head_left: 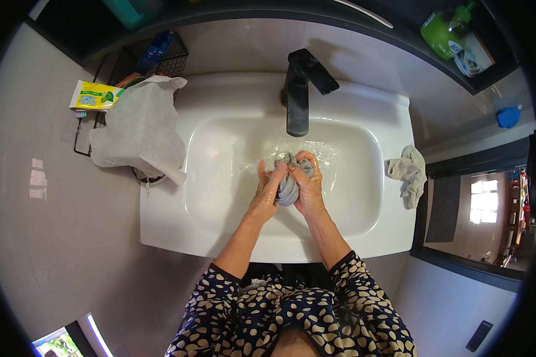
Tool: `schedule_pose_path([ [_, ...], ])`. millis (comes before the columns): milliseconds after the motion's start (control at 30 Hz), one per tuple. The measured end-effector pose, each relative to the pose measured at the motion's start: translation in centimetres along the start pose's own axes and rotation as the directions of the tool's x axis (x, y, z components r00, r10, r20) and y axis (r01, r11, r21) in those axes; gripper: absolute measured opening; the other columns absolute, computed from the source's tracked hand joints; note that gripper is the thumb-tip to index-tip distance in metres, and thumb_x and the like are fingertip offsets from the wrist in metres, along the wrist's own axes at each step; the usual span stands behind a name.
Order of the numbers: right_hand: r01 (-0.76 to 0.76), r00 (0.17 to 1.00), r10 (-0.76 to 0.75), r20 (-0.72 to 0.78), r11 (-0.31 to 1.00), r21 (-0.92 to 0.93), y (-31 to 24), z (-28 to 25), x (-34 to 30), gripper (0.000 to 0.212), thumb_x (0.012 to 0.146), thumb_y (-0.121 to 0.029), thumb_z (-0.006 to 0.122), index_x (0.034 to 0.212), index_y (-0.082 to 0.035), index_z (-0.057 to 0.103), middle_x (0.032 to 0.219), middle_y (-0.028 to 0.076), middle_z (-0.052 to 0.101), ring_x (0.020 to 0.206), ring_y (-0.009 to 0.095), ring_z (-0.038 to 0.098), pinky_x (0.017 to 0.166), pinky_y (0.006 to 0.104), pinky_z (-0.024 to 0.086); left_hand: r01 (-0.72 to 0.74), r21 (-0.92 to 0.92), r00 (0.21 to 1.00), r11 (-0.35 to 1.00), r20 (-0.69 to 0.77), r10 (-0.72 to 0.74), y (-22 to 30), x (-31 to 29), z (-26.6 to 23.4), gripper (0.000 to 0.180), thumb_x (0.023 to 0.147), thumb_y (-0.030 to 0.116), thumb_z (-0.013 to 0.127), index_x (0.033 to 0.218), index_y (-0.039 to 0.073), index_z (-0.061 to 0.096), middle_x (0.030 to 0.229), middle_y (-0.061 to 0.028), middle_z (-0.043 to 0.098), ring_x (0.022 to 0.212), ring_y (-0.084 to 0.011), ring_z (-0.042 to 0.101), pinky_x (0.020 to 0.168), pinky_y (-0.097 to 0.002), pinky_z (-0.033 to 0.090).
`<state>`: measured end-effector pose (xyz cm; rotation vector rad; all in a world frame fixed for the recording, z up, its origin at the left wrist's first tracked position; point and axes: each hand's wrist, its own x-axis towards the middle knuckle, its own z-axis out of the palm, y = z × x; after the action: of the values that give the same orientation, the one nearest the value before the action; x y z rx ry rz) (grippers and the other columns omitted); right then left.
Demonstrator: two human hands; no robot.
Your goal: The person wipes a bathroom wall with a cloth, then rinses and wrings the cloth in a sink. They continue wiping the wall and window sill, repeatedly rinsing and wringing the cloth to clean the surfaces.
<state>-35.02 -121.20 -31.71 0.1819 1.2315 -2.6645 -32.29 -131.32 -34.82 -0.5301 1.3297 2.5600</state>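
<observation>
Over the basin of a white sink (220, 220), a wet, bunched grey cloth (288, 189) is between my two hands; its exact kind cannot be made out. My left hand (264, 193) presses on its left side, with the thumb across it. On the other side, the fingers of my right hand (309, 184) are wrapped round the cloth, thumb on top. Both hands are wet. Just beyond them stands a black faucet (298, 95), its spout end above the cloth, and water splashes in the basin around my fingers.
A crumpled greyish cloth (408, 176) lies on the sink's right rim. At the left, a pale cloth (138, 128) hangs over a black wire basket (175, 56) beside a yellow-and-white tube (96, 96). A dark shelf above holds a green pump bottle (443, 34).
</observation>
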Motion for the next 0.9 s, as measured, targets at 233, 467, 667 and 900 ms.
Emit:
schedule_pose_path([
  [233,-0.001,0.912,0.130,0.389,0.949,-0.316,-2.8,-0.4,0.9,0.016,0.072,-0.002,0.066,0.087,-0.005,0.061,0.099,0.012,0.062,0.092,0.018,0.057,0.081,0.0319,0.046,0.386,0.216,0.830,0.897,0.343,-0.440,4.3,-1.4,0.7,0.046,0.075,0.007,0.068,0.116,0.006,0.046,0.105,-0.0104,0.056,0.089,-0.0233,0.062,0.057,-0.0350,0.057],
  [467,0.140,0.841,0.284,0.460,0.707,-0.693,-4.3,0.4,2.2,0.025,0.073,0.001,0.064,0.067,-0.008,0.042,0.078,0.001,0.054,0.072,0.009,0.049,0.070,0.0248,0.045,0.383,0.290,0.804,0.877,0.364,-0.471,4.5,-1.4,1.3,0.020,0.075,0.010,0.067,0.088,0.007,0.053,0.073,-0.0050,0.056,0.059,-0.0101,0.054,0.040,-0.0200,0.028],
  [667,0.121,0.932,0.176,0.316,0.673,-0.730,-3.0,-0.5,3.9,0.028,0.077,-0.009,0.064,0.059,-0.006,0.043,0.056,-0.003,0.044,0.054,0.005,0.039,0.050,0.0231,0.037,0.253,0.483,0.884,0.838,0.235,-0.403,3.6,-0.9,1.7,0.018,0.072,0.015,0.069,0.076,0.006,0.053,0.066,-0.0004,0.050,0.056,-0.0084,0.047,0.040,-0.0214,0.028],
  [900,0.338,0.941,-0.073,0.332,0.296,-0.893,0.8,-2.3,5.3,0.021,0.077,-0.012,0.058,0.063,-0.001,0.045,0.054,0.010,0.046,0.050,0.020,0.044,0.051,0.0352,0.040,-0.111,0.889,0.974,0.445,0.009,0.226,-1.5,1.2,1.7,0.030,0.072,0.015,0.065,0.092,-0.002,0.051,0.076,-0.0171,0.061,0.070,-0.0334,0.061,0.064,-0.0405,0.049],
])
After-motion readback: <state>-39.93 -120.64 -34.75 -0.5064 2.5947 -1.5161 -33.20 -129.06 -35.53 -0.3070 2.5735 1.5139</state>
